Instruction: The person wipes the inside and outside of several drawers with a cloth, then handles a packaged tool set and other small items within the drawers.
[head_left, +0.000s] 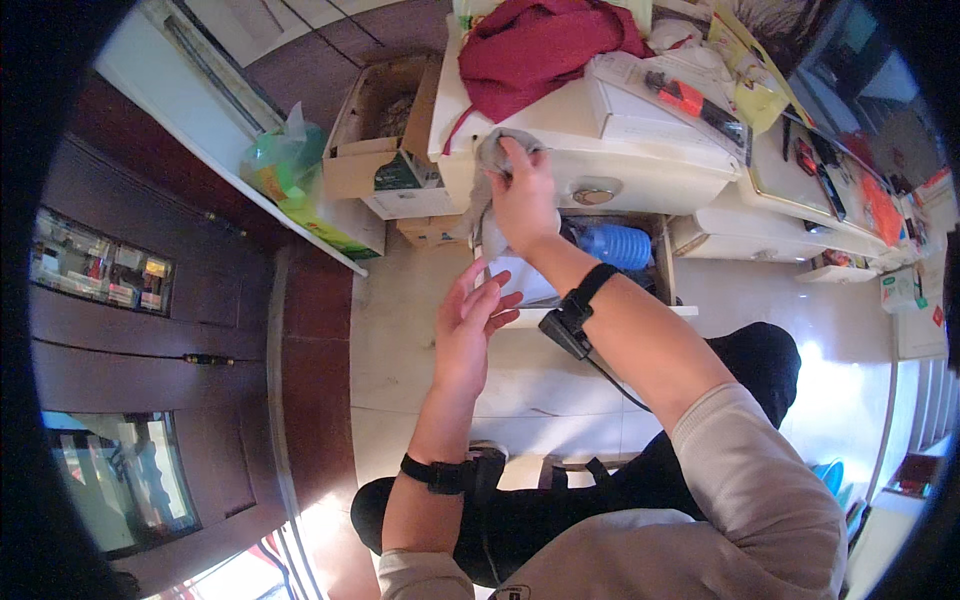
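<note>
My right hand (525, 195) grips a grey cloth (495, 154) at the left front corner of a white cabinet (637, 161). Part of the cloth hangs down the cabinet's side, past the open lower drawer (517, 319). Below it my left hand (469, 315) is held up with its fingers apart and nothing in it, close to the drawer's left front corner. Inside that drawer lie a blue ribbed plastic bottle (615, 246) and something white and flat (521, 279). The upper drawer, with a round knob (592, 195), is closed.
On the cabinet top are a dark red cloth (540, 52), a white box (637, 112) and a packaged red-and-black tool (694, 105). An open cardboard box (382, 127) and a green bag (285, 161) stand left. A dark door (150, 337) borders the tiled floor (420, 382).
</note>
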